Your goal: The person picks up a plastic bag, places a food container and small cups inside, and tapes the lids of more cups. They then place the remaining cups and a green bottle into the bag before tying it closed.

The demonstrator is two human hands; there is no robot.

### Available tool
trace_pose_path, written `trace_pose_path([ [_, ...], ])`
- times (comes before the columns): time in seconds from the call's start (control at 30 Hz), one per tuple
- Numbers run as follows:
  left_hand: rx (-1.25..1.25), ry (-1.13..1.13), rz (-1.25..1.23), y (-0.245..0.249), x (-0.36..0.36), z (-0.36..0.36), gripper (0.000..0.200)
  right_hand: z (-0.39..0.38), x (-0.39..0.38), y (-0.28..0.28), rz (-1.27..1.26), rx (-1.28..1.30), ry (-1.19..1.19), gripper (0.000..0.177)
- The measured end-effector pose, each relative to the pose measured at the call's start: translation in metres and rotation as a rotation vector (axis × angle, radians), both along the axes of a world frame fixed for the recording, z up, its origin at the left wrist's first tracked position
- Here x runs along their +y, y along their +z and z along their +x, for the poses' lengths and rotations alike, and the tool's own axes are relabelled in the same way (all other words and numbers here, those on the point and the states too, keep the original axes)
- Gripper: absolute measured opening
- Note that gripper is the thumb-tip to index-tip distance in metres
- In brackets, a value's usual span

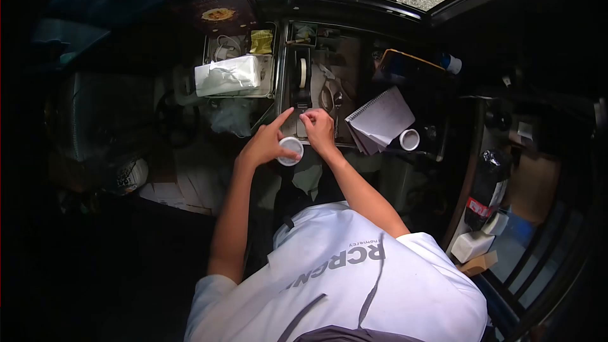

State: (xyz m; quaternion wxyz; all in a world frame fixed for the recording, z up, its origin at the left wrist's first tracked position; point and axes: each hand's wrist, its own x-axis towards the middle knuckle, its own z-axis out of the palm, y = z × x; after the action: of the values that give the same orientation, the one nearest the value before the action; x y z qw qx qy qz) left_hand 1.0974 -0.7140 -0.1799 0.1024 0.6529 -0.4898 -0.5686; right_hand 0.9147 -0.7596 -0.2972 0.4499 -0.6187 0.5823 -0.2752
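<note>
Below an open drawer (pixel 280 114), my left hand (pixel 265 145) holds a small white round cup (pixel 291 145) between thumb and fingers, with the index finger stretched out toward the drawer. My right hand (pixel 320 130) is just beside it, over the drawer's front part, with the thumb and index finger pinched together; whatever is between them is too small to make out. A roll of tape (pixel 303 73) stands in the drawer beyond both hands. A spiral notebook (pixel 384 116) lies right of my right hand, and another white cup (pixel 409 140) is beside the notebook.
A white packet (pixel 228 76) and a yellow packet (pixel 261 42) lie in a tray at the left. Farther right are a dark bottle with a red label (pixel 486 187), a white box (pixel 472 246) and a cardboard box (pixel 534 180). A window frame runs across the top.
</note>
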Motion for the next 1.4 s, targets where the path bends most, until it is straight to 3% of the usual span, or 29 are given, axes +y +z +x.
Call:
trace_pose_path([
  [0.03, -0.026, -0.07, -0.006, -0.007, -0.011, 0.0, 0.129, -0.001, 0.007, -0.003, 0.082, -0.006, -0.015, 0.022],
  [0.17, -0.13, -0.281, -0.085, -0.071, -0.032, -0.004, 0.135, 0.006, 0.013, -0.019, -0.027, 0.051, -0.039, 0.026],
  [0.3, -0.146, -0.313, 0.085, -0.073, -0.042, -0.009, 0.135, 0.015, 0.015, -0.032, -0.015, 0.12, -0.079, 0.026],
  [0.37, -0.196, -0.359, 0.166, -0.047, -0.055, -0.014, 0.134, 0.011, 0.016, -0.04, 0.023, 0.202, -0.089, 0.025],
  [0.4, -0.218, -0.388, 0.211, -0.037, -0.056, -0.017, 0.133, 0.002, 0.025, -0.086, -0.032, 0.188, -0.047, 0.025],
  [0.43, -0.183, -0.373, 0.169, -0.04, -0.052, -0.017, 0.131, -0.008, 0.029, -0.103, 0.038, 0.221, -0.04, 0.026],
  [0.5, -0.116, -0.337, 0.07, -0.051, -0.05, -0.007, 0.128, -0.027, 0.032, -0.072, 0.207, 0.129, -0.015, 0.022],
  [0.53, -0.084, -0.272, 0.106, -0.047, -0.05, -0.002, 0.124, -0.035, 0.037, -0.062, 0.204, 0.054, -0.035, 0.022],
  [0.57, 0.001, -0.175, 0.105, -0.044, -0.044, 0.0, 0.106, -0.045, 0.043, -0.053, 0.206, -0.014, -0.057, 0.021],
  [0.63, 0.158, 0.0, 0.0, -0.084, -0.024, 0.005, 0.077, -0.063, 0.047, -0.018, 0.237, -0.167, -0.067, 0.02],
  [0.73, 0.308, 0.246, -0.181, -0.079, 0.005, -0.014, 0.059, -0.071, 0.045, 0.064, 0.359, -0.416, -0.011, 0.018],
  [0.8, 0.4, 0.334, -0.16, -0.076, 0.019, -0.03, 0.054, -0.069, 0.043, 0.097, 0.463, -0.564, 0.054, 0.02],
  [0.87, 0.454, 0.373, -0.179, -0.074, 0.028, -0.041, 0.05, -0.066, 0.038, 0.106, 0.404, -0.49, 0.194, 0.021],
  [0.97, 0.773, 0.595, -0.015, -0.054, 0.039, -0.053, 0.046, -0.061, 0.031, 0.106, 0.395, -0.413, 0.33, 0.032],
  [1.2, 0.812, 0.685, -0.079, -0.049, 0.058, -0.056, 0.043, -0.051, 0.019, 0.14, 0.471, -0.187, 0.467, 0.051],
  [1.4, 0.93, 0.818, -0.049, -0.033, 0.063, -0.051, 0.044, -0.038, 0.021, 0.155, 0.433, -0.119, 0.448, 0.05],
])
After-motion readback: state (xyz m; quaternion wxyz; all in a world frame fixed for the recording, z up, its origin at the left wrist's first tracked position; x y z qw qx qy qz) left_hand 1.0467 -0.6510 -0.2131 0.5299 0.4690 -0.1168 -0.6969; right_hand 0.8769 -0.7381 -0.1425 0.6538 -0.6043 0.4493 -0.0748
